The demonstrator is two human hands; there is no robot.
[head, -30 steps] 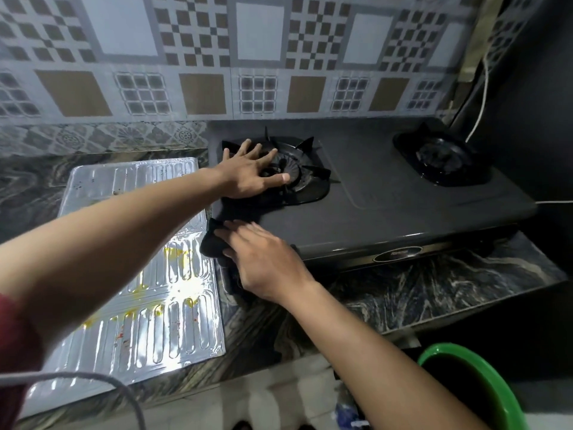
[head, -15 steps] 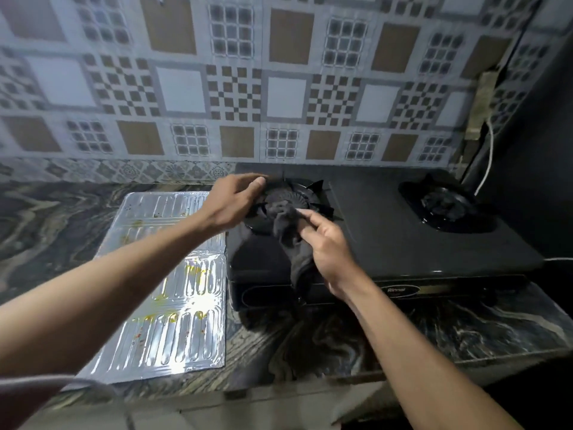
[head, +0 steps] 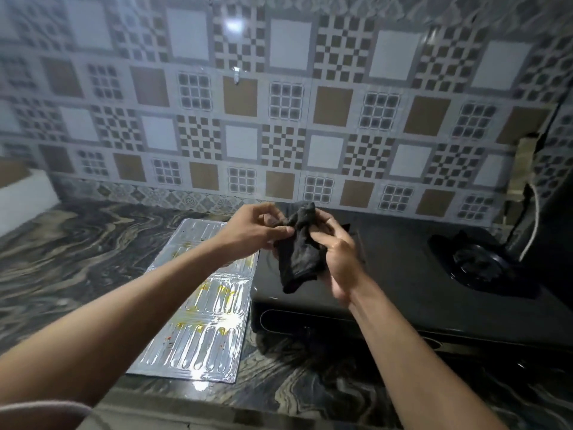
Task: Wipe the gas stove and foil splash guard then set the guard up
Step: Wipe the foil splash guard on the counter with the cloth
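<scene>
**Status: cloth re-grip, between wipe passes**

1. Change vs. 1 s ago: the black cloth (head: pixel 298 254) is off the gas stove (head: pixel 409 274). Earlier the R hand pressed it flat on the stove's front-L corner while the L hand lay spread on the L burner. Now both hands hold it in the air above the stove's L half.
2. L hand (head: pixel 254 231): thumb + forefinger pinch the cloth's upper L edge; the other fingers are curled, holding nothing.
3. R hand (head: pixel 339 256): fingers curled round the cloth's R side; the rest of the cloth hangs below, bunched.
4. L burner: hidden behind hands and cloth. R burner (head: pixel 482 263): in view, untouched.
5. Foil splash guard (head: pixel 201 318): lies flat on the marble countertop (head: pixel 68 259), touching or just beside the stove's L edge. Yellow and red spatter shows on its ribs.

**Meaning for task:** prob. a re-fold to get a fresh face before the next pass. Stove wipe looks part-done. Guard is not yet wiped or stood up, so most of the job is left.
</scene>
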